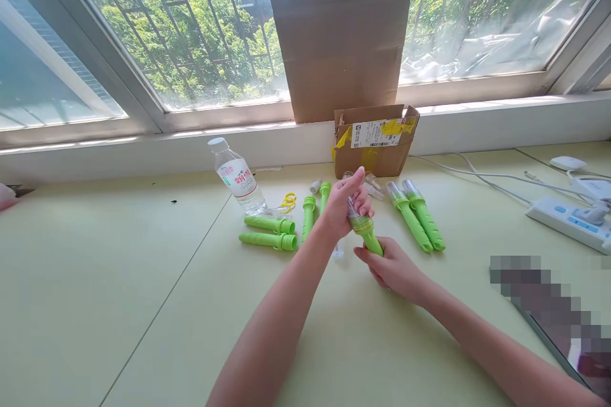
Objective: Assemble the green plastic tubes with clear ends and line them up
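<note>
My left hand (pixel 344 205) is wrapped round the clear cap (pixel 354 208) of a green flashlight-like tube (pixel 371 240), its thumb pointing up. Lower down, the fingers of my right hand (pixel 392 266) grip the green handle end. The tube tilts between both hands above the table, and the cap is partly hidden by my left fingers. To the left lie several capless green tubes (pixel 270 240) with threaded ends. Two capped green tubes (pixel 411 217) rest side by side to the right. A small clear part (pixel 338 252) lies below my left wrist.
A water bottle (pixel 238 181) stands at the back left, near yellow rings (pixel 288 202) and clear plastic pieces (pixel 277 212). An open cardboard box (pixel 370 156) stands by the window wall. At right are a power strip (pixel 568 219) with cables and a dark, partly pixelated flat object (pixel 548 324).
</note>
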Tool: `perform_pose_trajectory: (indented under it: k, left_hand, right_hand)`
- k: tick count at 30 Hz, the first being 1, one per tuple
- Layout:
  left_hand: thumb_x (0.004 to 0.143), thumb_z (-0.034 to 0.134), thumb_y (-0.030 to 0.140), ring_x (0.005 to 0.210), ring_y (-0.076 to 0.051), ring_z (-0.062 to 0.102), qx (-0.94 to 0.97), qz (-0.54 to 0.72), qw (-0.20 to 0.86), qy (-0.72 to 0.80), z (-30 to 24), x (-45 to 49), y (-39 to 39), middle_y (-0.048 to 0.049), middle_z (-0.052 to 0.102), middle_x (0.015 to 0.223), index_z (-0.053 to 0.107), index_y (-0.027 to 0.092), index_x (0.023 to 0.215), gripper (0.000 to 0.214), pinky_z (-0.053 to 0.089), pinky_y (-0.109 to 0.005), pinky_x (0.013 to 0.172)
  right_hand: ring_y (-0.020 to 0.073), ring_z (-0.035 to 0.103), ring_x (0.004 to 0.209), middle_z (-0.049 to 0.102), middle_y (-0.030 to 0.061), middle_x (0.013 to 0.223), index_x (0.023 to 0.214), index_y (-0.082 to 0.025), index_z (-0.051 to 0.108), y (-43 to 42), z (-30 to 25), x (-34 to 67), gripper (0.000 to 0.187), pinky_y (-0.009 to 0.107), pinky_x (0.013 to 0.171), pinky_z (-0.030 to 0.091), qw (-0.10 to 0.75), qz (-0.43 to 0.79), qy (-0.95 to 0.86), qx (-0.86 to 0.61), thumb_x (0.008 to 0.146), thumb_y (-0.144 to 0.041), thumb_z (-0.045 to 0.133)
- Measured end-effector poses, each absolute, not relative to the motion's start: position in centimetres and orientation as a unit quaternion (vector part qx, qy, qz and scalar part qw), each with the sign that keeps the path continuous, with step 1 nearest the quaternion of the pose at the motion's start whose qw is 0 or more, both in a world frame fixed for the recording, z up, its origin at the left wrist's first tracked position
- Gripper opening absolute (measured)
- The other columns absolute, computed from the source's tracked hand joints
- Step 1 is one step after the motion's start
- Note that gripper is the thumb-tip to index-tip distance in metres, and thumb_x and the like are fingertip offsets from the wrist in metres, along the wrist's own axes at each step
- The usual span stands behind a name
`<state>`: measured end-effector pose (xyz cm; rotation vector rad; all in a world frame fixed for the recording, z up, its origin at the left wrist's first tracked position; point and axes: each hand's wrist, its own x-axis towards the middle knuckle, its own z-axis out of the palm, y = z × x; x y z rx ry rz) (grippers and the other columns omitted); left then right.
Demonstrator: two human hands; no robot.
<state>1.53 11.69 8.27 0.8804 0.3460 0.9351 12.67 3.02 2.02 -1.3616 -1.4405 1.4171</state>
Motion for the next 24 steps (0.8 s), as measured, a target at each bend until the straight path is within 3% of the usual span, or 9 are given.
perform_pose_trajectory:
  k: [4,10,17,24]
  left_hand:
    - [0.075,0.065,0.052,0.041,-0.007,0.046,0.435,0.484,0.731,0.207,8.3,2.3,11.5,0.0051,0.042,0.045,0.041,0.017,0.050,0.049,0.042,-0.024,0.049]
    - [0.070,0.070,0.050,0.046,-0.008,0.051,0.394,0.602,0.626,0.299,8.5,4.5,10.0,0.0051,0.046,0.048,0.045,0.017,0.056,0.043,0.043,-0.023,0.054]
    - [0.067,0.073,0.047,0.040,-0.006,0.043,0.335,0.634,0.608,0.341,8.1,4.9,9.7,0.0071,0.037,0.043,0.036,0.018,0.050,0.049,0.039,-0.022,0.049]
    - [0.071,0.067,0.030,0.035,-0.007,0.038,0.321,0.602,0.662,0.310,7.4,3.7,11.0,0.0070,0.033,0.040,0.034,0.018,0.048,0.042,0.036,-0.024,0.042]
  right_hand:
    - [0.0099,0.026,0.051,0.031,-0.0059,0.055,0.064,-0.022,0.028,3.7,0.8,12.6,0.033,0.024,0.048,0.021,0.416,0.302,-0.610,-0.603,0.084,-0.039,0.048]
    - [0.0115,0.023,0.047,0.034,-0.0051,0.049,0.065,-0.023,0.031,4.5,0.0,13.0,0.023,0.024,0.046,0.016,0.354,0.073,-0.569,-0.739,0.077,-0.030,0.049]
    - [0.0111,0.022,0.048,0.038,-0.0033,0.053,0.067,-0.022,0.035,4.8,-0.8,13.2,0.019,0.023,0.046,0.013,0.331,0.019,-0.602,-0.726,0.079,-0.032,0.046]
    - [0.0116,0.024,0.047,0.036,-0.0039,0.051,0.067,-0.023,0.034,4.5,-0.3,12.8,0.023,0.024,0.048,0.015,0.312,0.085,-0.629,-0.707,0.082,-0.036,0.045]
